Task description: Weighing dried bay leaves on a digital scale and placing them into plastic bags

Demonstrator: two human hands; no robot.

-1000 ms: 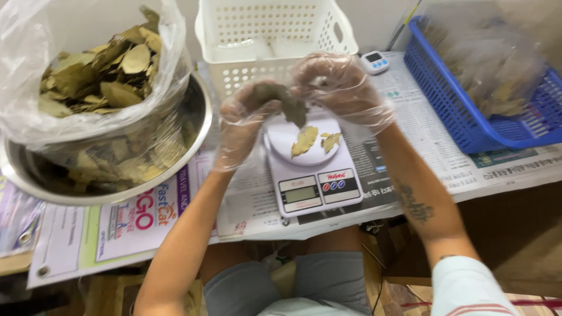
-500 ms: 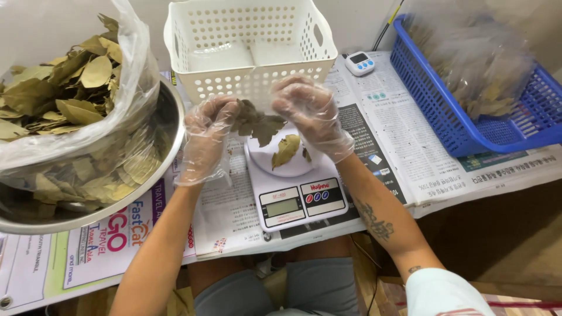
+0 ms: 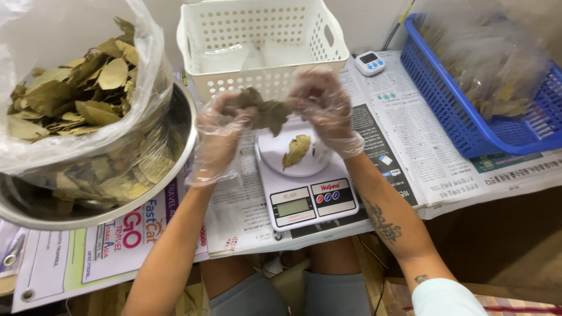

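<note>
Hovering above the scale (image 3: 304, 187), both hands wear thin clear gloves and meet over its round white pan. The left hand (image 3: 219, 134) has its fingers curled together, pinched on the left edge of a clump of dried leaves (image 3: 266, 111); the right hand (image 3: 322, 108) is bent at the wrist, fingertips closed on the clump's right side. Both forearms reach in from the near edge, the right one tattooed.

The leaves are olive-brown, crinkled and overlapping, held in the air between the two hands, just above the pan. One more leaf (image 3: 295, 151), yellower, lies on the pan itself.

Far of the hands stands a white basket (image 3: 263, 50). To the left, a steel bowl (image 3: 175, 158) holds a clear bag (image 3: 76, 99) full of leaves. To the right, a blue basket (image 3: 468, 117) holds more bagged leaves, with a small white timer (image 3: 370, 62) near it. Newspaper (image 3: 404, 140) covers the surface.
</note>
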